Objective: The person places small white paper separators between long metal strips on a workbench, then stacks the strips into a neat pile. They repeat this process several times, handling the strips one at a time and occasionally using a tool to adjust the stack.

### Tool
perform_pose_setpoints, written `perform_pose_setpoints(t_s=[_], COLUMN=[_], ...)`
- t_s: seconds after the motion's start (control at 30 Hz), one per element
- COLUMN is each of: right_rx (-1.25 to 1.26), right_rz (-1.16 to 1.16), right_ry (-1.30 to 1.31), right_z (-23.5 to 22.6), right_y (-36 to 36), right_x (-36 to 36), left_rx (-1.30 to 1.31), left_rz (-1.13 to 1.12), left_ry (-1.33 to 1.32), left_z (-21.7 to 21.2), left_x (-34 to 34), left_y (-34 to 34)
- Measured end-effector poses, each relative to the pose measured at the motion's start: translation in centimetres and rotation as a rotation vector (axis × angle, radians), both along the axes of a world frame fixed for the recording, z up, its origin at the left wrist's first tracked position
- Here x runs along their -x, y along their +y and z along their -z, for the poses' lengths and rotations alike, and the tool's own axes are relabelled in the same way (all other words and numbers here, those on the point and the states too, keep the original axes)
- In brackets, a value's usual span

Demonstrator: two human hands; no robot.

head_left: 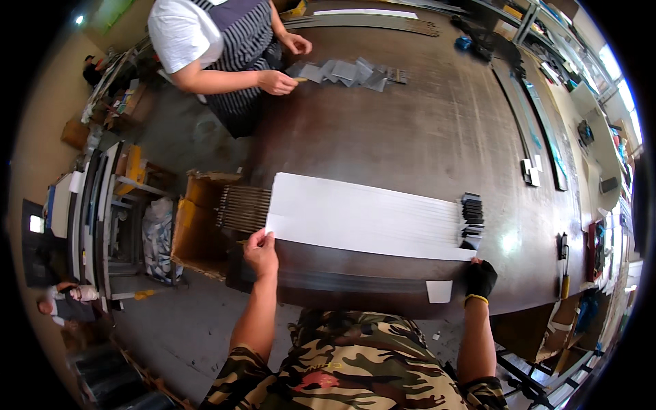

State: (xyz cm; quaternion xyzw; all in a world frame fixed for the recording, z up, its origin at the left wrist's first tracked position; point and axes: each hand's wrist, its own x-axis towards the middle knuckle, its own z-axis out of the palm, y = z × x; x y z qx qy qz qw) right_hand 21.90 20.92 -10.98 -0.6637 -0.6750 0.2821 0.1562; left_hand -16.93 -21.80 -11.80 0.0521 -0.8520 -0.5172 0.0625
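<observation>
Head view: above grey floor [167,328], a brown worktable [383,143] bears white strips [362,213], near corners pinched by my left hand [262,254] and gloved right hand [481,279]; leftward gapes a cardboard box [191,236], contents unclear.

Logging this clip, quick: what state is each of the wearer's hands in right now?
Left hand: closed, pinching the near left corner of the white strips.
Right hand: gloved, at their near right corner; grip cannot be told.

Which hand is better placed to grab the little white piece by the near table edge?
Probably the right hand: it's nearer the little white piece; the left hand is at the left end of the white strips.
</observation>
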Motion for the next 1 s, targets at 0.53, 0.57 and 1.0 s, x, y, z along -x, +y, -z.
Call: perform_pose_setpoints(t_s=[0.53,0.57,1.0], right_rx=[-0.049,-0.009,-0.019], right_rz=[0.023,0.076,0.034], right_ry=[-0.03,0.034,0.012], right_z=[-2.1,-1.2,-1.1], right_y=[-1.5,-1.2,-0.8], right_x=[2.0,1.3,1.6], left_rx=[0.043,0.048,0.247], left_rz=[-0.004,0.004,-0.009], left_ry=[0.031,0.026,0.173], left_z=[-0.7,-0.8,-1.1], left_x=[-0.2,0.0,0.3], left_y=[-0.1,0.2,-0.9])
